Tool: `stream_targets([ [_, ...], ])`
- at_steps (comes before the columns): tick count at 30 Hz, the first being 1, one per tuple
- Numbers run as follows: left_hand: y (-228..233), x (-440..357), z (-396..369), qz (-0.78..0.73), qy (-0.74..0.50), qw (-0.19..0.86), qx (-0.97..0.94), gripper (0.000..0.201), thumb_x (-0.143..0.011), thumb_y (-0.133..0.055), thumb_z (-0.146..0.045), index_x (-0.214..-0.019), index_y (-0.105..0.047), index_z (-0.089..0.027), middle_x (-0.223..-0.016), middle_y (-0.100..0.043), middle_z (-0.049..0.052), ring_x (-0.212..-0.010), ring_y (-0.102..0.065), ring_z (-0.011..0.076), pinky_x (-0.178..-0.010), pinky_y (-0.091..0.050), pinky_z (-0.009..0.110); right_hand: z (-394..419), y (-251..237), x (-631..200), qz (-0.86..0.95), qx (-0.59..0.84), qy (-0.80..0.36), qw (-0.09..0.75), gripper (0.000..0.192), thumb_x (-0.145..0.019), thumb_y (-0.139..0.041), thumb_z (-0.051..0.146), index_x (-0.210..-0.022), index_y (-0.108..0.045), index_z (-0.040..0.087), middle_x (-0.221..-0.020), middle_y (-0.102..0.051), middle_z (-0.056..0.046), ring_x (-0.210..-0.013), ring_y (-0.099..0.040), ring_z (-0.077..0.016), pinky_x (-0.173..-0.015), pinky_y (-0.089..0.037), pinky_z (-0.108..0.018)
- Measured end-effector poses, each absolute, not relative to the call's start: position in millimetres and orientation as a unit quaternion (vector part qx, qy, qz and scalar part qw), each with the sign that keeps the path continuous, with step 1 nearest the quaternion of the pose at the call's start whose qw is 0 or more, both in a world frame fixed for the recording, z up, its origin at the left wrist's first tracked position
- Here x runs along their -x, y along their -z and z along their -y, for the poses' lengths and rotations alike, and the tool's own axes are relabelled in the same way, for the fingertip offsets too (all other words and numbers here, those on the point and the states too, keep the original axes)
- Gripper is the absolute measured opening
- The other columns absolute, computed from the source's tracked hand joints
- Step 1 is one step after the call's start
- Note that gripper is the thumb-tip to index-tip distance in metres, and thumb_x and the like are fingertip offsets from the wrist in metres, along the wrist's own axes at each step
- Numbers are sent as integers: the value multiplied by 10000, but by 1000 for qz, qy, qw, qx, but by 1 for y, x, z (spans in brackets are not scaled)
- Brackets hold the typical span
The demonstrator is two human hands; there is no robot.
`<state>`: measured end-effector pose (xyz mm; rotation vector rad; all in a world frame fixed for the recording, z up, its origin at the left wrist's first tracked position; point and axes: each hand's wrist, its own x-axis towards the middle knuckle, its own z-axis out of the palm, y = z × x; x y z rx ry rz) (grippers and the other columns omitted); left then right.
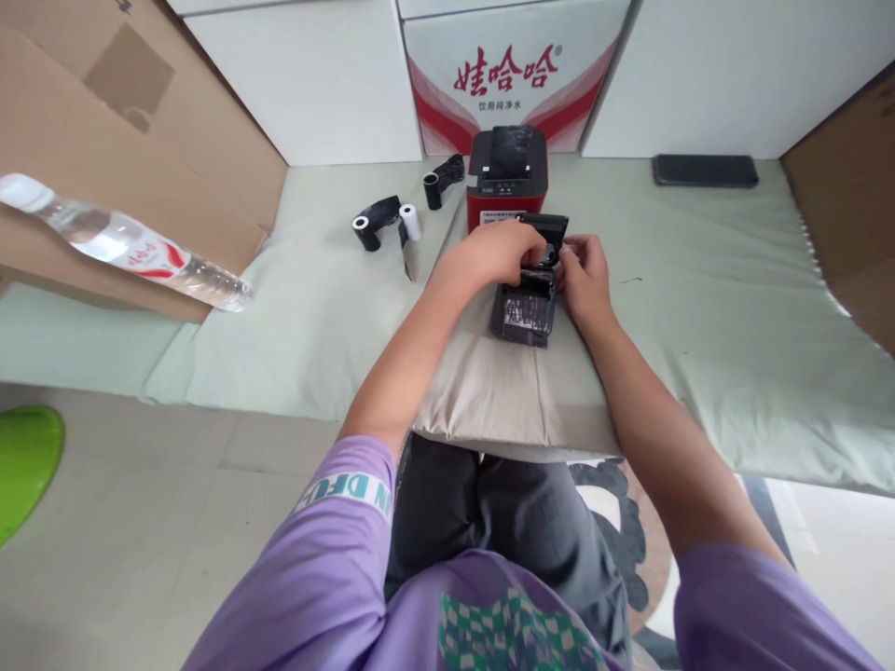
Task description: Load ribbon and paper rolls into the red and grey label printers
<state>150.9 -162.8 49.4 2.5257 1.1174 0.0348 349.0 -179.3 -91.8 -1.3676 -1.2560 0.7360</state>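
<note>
Lid (552,226) stands raised, not yet closed, between our left grip (504,252) and right grip (585,276), whose hold we cannot tell, with the black device (526,315) just below

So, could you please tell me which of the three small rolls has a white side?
The middle roll: its side is white, while those of the left roll and the right roll are black.

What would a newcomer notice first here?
Probably the red-and-black printer at upper centre, just beyond the left hand and right hand on the small black printer. Then the red characters on the white panel behind, and the clear water bottle at far left, before a cardboard box.
</note>
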Motion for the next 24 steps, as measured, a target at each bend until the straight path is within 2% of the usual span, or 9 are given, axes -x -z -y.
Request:
stream_targets([
  [5,-49,-156,164,-422,26,183,-888,288,-797,-749,-108,-1045,-862,-200,-1188,-796,78,-1115,-735,281,-1002,-575,384,181,89,-346,524,564,-311,557,731,-817,-660,920,-1190,-661,292,-983,-721,-83,-909,-740,-298,-748,-641,-477],
  [8,-52,-152,161,-417,38,207,-884,327,-830,-733,-160,-1125,-865,-211,-1192,-807,69,-1075,-746,254,-977,-576,362,185,82,-343,536,542,-312,567,732,-821,-657,904,-1211,-699,286,-1149,-761,-99,-1043,-735,-308,-798,-653,-461],
  [11,-61,-145,162,-396,31,252,-882,294,-866,-733,-252,-1128,-863,-226,-1100,-826,37,-1025,-750,229,-964,-560,339,189,75,-341,547,517,-321,575,699,-850,-634,879,-1228,-726,297,-1285,-758,-81,-1149,-718,-302,-830,-651,-427],
  [14,-78,-137,170,-380,0,264,-886,215,-893,-725,-342,-1011,-863,-226,-920,-811,13,-948,-741,208,-899,-537,308,192,70,-341,552,496,-331,582,638,-900,-580,856,-1145,-754,293,-1192,-771,-66,-1109,-725,-283,-825,-639,-406],
  [17,-98,-128,180,-364,-59,261,-892,262,-954,-665,-374,-902,-840,-186,-795,-757,24,-838,-708,185,-806,-500,304,197,64,-338,576,496,-321,564,561,-932,-580,807,-987,-767,281,-1116,-773,-64,-1125,-721,-282,-922,-627,-430],
  [19,-106,-122,182,-358,-94,259,-892,320,-1000,-618,-369,-890,-824,-150,-786,-728,28,-810,-691,169,-798,-477,307,201,59,-336,599,513,-314,529,475,-913,-666,742,-922,-767,278,-1136,-774,-66,-1162,-709,-290,-1003,-608,-453],
  [21,-104,-116,175,-368,-110,256,-887,289,-1004,-624,-337,-938,-818,-133,-833,-724,26,-849,-699,168,-821,-469,307,204,54,-334,610,527,-327,493,378,-886,-745,656,-938,-771,283,-1142,-780,-60,-1152,-707,-292,-1048,-594,-474],
  [24,-77,-109,150,-399,-85,267,-873,207,-913,-745,-315,-1036,-804,-159,-897,-735,22,-943,-718,203,-861,-495,296,204,48,-337,604,527,-374,467,286,-870,-791,536,-1016,-771,291,-1089,-794,-42,-1114,-716,-288,-1078,-591,-497],
])
